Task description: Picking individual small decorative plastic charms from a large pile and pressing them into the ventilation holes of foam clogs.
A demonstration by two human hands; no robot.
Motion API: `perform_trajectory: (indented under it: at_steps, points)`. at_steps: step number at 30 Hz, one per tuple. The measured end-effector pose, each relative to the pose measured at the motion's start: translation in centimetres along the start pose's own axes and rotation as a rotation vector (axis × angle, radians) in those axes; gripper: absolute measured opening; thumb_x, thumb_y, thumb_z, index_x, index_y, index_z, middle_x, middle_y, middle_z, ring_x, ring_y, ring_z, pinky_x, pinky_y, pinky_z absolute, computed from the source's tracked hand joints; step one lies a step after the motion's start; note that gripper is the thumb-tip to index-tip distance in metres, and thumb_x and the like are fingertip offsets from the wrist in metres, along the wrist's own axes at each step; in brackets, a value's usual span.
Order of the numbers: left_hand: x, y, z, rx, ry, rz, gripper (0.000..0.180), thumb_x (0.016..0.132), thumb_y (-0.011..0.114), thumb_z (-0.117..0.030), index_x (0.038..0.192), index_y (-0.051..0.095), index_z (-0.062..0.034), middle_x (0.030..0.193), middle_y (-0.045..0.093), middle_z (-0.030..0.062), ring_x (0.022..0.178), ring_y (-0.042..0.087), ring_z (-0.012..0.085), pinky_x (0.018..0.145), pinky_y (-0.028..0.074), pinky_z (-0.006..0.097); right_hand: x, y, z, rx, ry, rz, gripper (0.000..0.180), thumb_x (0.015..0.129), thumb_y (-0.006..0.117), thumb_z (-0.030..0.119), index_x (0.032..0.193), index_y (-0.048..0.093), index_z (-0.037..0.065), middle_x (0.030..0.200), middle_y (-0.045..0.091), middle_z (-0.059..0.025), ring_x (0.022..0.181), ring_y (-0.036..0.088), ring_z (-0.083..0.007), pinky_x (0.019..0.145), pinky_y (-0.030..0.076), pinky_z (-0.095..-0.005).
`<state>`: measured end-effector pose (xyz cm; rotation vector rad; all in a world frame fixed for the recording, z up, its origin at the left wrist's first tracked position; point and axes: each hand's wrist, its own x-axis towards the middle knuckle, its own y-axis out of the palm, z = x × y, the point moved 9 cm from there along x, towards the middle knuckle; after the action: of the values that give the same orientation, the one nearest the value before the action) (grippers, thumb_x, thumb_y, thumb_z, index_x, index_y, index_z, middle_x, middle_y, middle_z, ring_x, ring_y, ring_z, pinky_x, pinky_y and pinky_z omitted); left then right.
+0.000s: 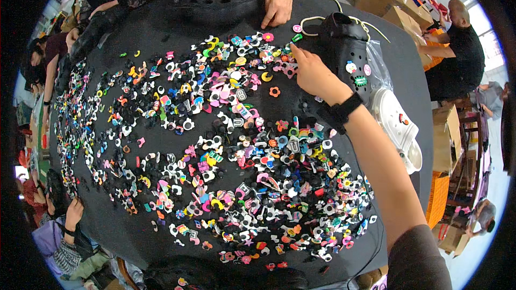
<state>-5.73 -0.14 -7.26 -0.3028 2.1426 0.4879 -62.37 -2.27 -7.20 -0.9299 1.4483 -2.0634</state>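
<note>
My right hand (317, 76) reaches in from the lower right, a dark band (344, 108) around its wrist. Its index finger is stretched out, with the tip at the far edge of a pile of colourful shoe charms (236, 83). I see nothing held in it; the other fingers are partly hidden. Just beyond the fingertip lie a small green charm (297, 37) and a round pink charm (296, 28). To the right of the hand stands a black clog (339, 40) bearing several charms. My left hand is out of view.
A white clog (398, 123) sits at the table's right side. Across the black table (134, 177), another person's hand (278, 5) rests near a large black clog (215, 2). More charms (279, 198) spread nearer. Co-workers line the left; cardboard boxes (447, 134) stand at right.
</note>
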Motion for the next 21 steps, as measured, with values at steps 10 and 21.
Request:
perform_trajectory:
  at_steps: [10, 21]
  points:
    - [-0.2, -0.3, 0.2, 0.026, 0.008, -0.02, 0.034, 0.077, 0.071, -0.003, 0.11, 0.061, 0.0011, 0.098, 0.064, 0.0063, 0.077, 0.058, 0.0114, 0.065, 0.05, 0.026, -2.8, -1.6, 2.9, 0.512, 0.196, 0.428, 0.023, 0.074, 0.049, -0.003, 0.088, 0.067, 0.003, 0.084, 0.064, -0.0138, 0.084, 0.061, -0.0284, 0.073, 0.047, -0.0351]
    - [-0.3, 0.0, 0.2, 0.037, 0.038, -0.055, 0.023, 0.078, 0.071, -0.002, 0.099, 0.065, 0.0017, 0.087, 0.066, 0.0039, 0.068, 0.057, 0.0105, 0.061, 0.047, 0.025, -0.1, -1.7, -0.9, 0.335, 0.145, -0.085, 0.032, 0.077, 0.055, 0.0, 0.109, 0.059, 0.004, 0.097, 0.063, -0.0196, 0.094, 0.06, -0.0349, 0.082, 0.048, -0.039]
